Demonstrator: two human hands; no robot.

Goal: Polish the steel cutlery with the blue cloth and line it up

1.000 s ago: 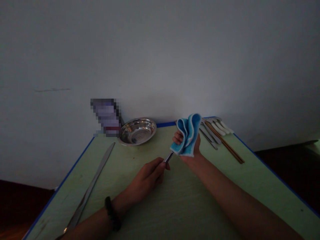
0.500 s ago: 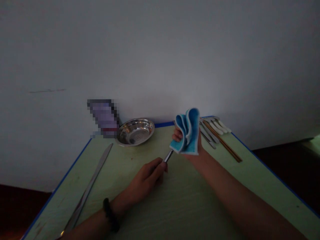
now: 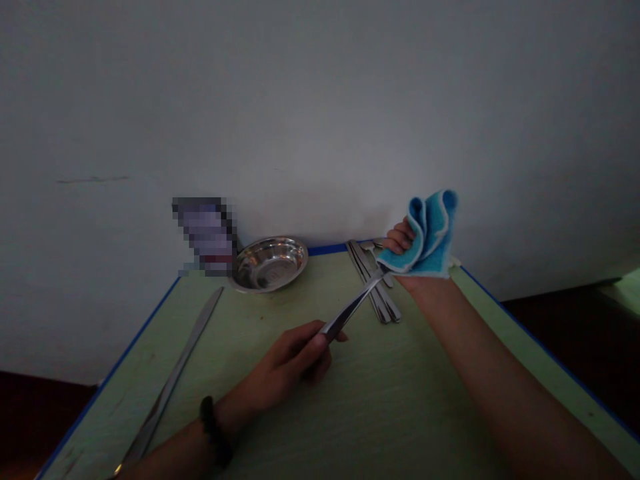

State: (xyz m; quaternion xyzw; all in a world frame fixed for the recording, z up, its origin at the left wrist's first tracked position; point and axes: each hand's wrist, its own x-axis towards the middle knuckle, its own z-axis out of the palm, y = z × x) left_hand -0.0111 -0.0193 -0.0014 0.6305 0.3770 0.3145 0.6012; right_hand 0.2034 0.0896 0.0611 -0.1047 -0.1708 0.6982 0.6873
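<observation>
My left hand [image 3: 295, 357], with a dark bracelet at the wrist, is closed around the near end of a shiny metal piece of cutlery [image 3: 353, 303]. Its far end goes under a folded blue cloth with a pale edge [image 3: 425, 240], so its kind is hidden. My right hand [image 3: 399, 237] is closed on that cloth, fingers curled at its left side and the rest covered. Beneath and left of the cloth, several metal cutlery pieces [image 3: 374, 285] lie side by side on the table.
A round metal bowl [image 3: 270, 267] stands at the back, beside a blurred-out upright object [image 3: 207, 233]. Along the left lies a long table knife [image 3: 185, 357]. The green table [image 3: 410, 400] has blue edging and meets a grey wall [image 3: 320, 120].
My right hand and the cloth have moved right and up, away from my left hand. More of the held metal piece shows, and cutlery behind is uncovered while the chopsticks are now covered.
</observation>
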